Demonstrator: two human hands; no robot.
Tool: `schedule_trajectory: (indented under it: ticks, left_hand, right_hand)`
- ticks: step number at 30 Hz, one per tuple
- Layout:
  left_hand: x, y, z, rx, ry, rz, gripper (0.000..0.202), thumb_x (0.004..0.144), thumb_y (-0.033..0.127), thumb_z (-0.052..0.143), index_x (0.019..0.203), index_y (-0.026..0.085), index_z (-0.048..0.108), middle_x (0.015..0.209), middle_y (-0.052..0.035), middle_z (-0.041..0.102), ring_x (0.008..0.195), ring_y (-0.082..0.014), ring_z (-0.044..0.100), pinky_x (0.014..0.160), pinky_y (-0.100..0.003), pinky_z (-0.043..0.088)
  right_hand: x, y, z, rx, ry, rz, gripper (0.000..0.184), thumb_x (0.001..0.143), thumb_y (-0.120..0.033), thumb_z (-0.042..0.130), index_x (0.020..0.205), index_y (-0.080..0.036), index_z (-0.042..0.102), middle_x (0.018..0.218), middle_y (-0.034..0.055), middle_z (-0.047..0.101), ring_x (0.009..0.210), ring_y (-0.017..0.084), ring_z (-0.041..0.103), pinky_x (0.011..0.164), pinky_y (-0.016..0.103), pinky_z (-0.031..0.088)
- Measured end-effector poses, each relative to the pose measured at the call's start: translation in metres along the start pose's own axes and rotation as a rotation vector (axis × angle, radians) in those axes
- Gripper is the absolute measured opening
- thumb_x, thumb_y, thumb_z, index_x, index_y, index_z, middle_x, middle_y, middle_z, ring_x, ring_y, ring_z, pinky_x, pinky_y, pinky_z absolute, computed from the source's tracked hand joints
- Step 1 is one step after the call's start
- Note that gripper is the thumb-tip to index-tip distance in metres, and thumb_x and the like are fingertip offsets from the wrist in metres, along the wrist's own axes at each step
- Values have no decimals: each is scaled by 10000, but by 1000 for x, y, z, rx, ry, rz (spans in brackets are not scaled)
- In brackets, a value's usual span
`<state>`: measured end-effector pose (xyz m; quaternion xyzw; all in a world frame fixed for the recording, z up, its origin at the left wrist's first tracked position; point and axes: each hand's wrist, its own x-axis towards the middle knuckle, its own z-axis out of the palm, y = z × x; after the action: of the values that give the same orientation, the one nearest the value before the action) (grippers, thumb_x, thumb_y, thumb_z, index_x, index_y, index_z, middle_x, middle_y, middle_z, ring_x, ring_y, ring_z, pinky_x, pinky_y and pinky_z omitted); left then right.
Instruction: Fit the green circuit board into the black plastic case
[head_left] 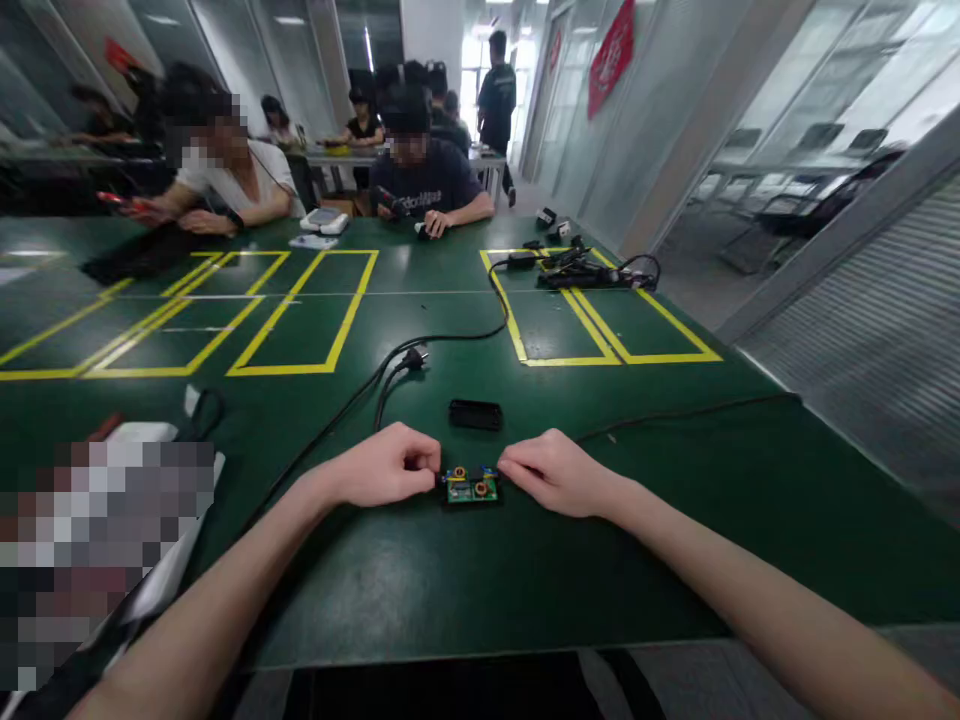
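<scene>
A small green circuit board point(471, 488) with copper-wound coils lies in a black adapter housing on the green table, between my two hands. My left hand point(391, 466) is closed, its thumb and curled fingers pinching the board's left end, where a small black part shows. From the other side, my right hand point(559, 474) has its fingertips pressed together at the right end of the board. Exactly what the fingertips grip is partly hidden. Just beyond the board sits a loose black housing cover point(475, 414), apart from both hands.
A black cable with a plug point(414, 359) loops beyond my left hand; another thin cable point(690, 410) runs right. A partly blurred white-edged object point(172, 540) lies at left. Black adapters and cords point(577, 270) lie at the far right. Two people sit opposite.
</scene>
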<state>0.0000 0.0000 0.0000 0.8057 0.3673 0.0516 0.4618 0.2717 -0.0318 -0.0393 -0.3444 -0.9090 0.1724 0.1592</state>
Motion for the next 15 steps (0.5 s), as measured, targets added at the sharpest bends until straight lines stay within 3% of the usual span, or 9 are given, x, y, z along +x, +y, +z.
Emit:
schedule_trajectory:
  ticks: [4, 15]
  left_hand:
    - [-1, -4, 0, -59, -62, -53, 116, 709, 276, 561, 708, 171, 609, 571, 46, 545, 527, -105, 474, 540, -218, 345]
    - [4, -16, -1, 134, 181, 33, 108, 752, 254, 644, 774, 165, 701, 575, 51, 556, 534, -96, 472, 538, -208, 328]
  right_hand:
    - [-1, 0, 0, 13, -15, 22, 393, 1076, -319, 412, 738, -190, 566, 647, 16, 615, 561, 123, 514, 591, 258, 292]
    - [3, 6, 0, -36, 57, 106, 317, 1049, -302, 517, 835, -177, 715, 740, 48, 729, 614, 148, 639, 594, 250, 370]
